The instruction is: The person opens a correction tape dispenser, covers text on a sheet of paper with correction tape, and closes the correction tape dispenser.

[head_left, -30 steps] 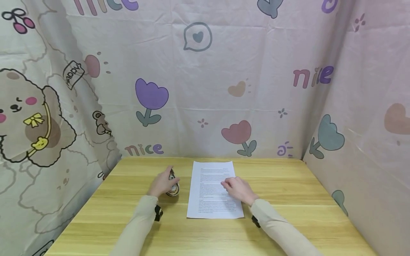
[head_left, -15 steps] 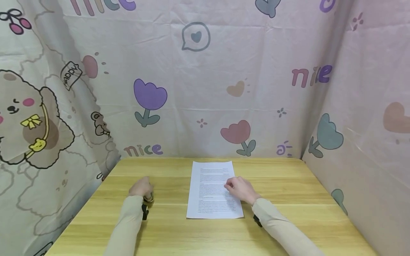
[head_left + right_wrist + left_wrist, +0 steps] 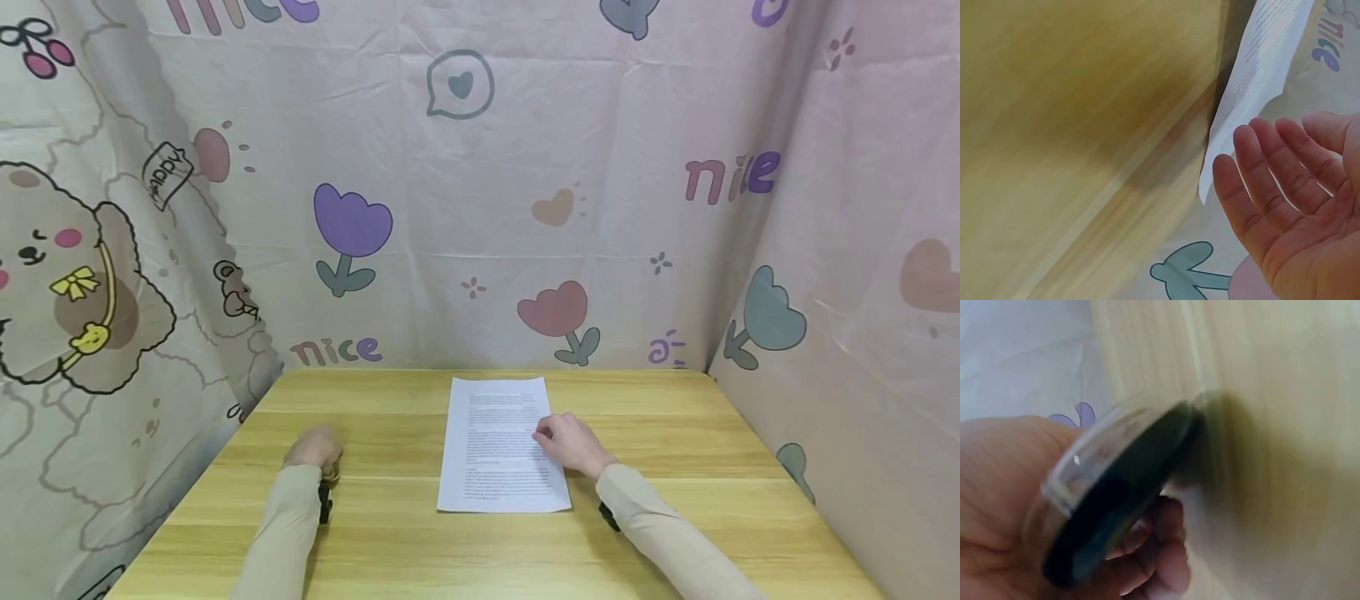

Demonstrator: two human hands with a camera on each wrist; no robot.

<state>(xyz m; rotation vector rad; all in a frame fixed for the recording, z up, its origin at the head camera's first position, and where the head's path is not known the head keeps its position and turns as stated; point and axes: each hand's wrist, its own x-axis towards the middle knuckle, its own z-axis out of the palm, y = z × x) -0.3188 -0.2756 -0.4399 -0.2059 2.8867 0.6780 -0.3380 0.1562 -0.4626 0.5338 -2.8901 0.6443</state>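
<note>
At the left of the table, my left hand (image 3: 311, 447) holds a rounded object with a clear shell and a dark flat base (image 3: 1122, 490). In the head view only a small brownish edge of this object (image 3: 332, 469) shows beside the palm. In the left wrist view the object is tilted and blurred, with fingers curled beneath it. A printed sheet of paper (image 3: 495, 487) lies flat at the table's middle. My right hand (image 3: 576, 443) hovers over the sheet's right edge. Its fingers (image 3: 1254, 187) are loosely bent and hold nothing.
The light wooden table (image 3: 420, 550) is bordered by a patterned cloth backdrop (image 3: 457, 167) at the back and both sides. A black wrist strap (image 3: 325, 502) shows at the left sleeve, another dark strap (image 3: 609, 517) at the right.
My left hand has moved left, away from the paper, carrying the clear-shelled object. The right hand has shifted slightly to the right. The sheet lies where it was.
</note>
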